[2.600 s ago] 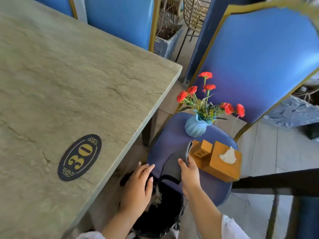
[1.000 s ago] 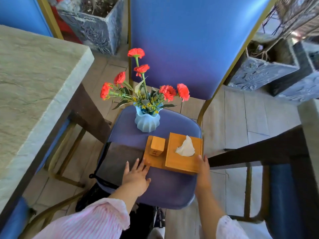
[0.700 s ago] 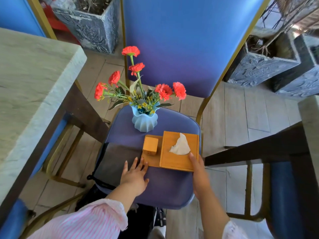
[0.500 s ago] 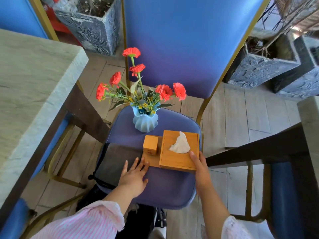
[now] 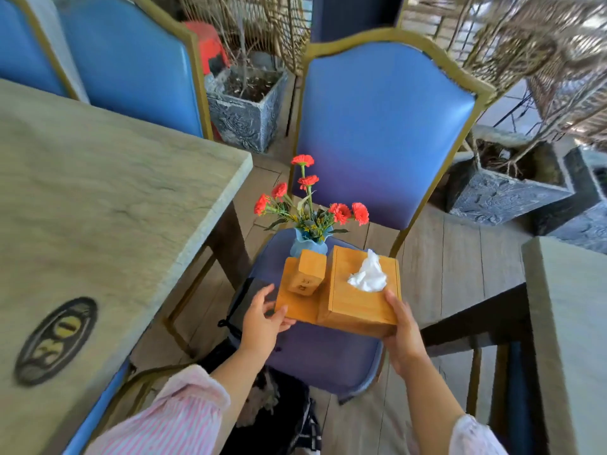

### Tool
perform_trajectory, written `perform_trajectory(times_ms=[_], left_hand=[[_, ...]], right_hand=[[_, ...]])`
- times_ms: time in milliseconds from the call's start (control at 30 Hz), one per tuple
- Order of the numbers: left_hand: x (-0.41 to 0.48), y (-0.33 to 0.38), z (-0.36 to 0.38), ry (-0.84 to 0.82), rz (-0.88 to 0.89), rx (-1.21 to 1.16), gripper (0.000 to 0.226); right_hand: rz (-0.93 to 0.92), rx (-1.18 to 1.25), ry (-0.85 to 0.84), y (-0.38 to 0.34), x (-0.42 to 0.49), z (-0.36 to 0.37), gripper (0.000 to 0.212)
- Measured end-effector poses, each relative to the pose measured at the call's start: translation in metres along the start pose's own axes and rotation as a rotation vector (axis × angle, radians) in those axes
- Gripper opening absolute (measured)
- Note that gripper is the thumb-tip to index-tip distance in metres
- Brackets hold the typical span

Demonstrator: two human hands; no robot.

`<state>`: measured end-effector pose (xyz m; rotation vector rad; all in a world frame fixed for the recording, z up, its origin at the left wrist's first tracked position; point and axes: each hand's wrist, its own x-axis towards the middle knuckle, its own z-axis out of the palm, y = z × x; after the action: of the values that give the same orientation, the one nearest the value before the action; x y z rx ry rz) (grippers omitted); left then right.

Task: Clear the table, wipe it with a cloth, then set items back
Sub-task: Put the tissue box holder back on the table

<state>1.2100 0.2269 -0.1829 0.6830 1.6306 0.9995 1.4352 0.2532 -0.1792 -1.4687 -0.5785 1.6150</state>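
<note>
Head view, single item lot: a wooden tissue holder (image 5: pixel 348 290), comprising a flat base, a small upright wooden block (image 5: pixel 307 272) on its left part and a tissue box with a white tissue (image 5: pixel 368 277) protruding from the top, was recorded held above the blue chair seat (image 5: pixel 325 356), apart from it. The right hand (image 5: pixel 400 326) was closed around the near right corner of the box, thumb laid on the lid, fingers beneath. The left hand (image 5: pixel 262 320) was placed at the near left edge of the base, thumb pressed against it and fingers spread, only loosely curled. A pale blue vase (image 5: pixel 307 246) of red flowers (image 5: pixel 308 198) was noted standing on the seat behind the holder, partly hidden by it. A dark grey cloth (image 5: pixel 244 300) was seen lying on the left of the seat, under the left hand. The stone-topped table (image 5: pixel 98 205), bearing an oval number plate (image 5: pixel 56 339), was located to the left, its surface bare otherwise. Stone planters (image 5: pixel 246 106) were noted behind the chairs.
</note>
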Motion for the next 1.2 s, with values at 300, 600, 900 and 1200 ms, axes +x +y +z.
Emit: perform_trajectory(times_ms=[300,600,900,1200], left_hand=[[-0.135,0.063,-0.110,0.039,0.056,-0.332,0.054],[-0.267,0.071,-0.311,0.208,0.140,-0.426,0.049],[-0.392,0.072,-0.461,0.353,0.199,-0.393,0.046],[-0.415,0.067,-0.577,0.420,0.155,-0.267,0.047]], right_hand=[[-0.120,-0.269,-0.293,-0.070,-0.111,0.093,0.058],[-0.240,-0.285,-0.414,-0.009,-0.292,0.249,0.055],[-0.187,-0.347,-0.504,0.041,-0.421,0.371,0.043],[-0.143,-0.377,-0.562,0.076,-0.481,0.467,0.060]])
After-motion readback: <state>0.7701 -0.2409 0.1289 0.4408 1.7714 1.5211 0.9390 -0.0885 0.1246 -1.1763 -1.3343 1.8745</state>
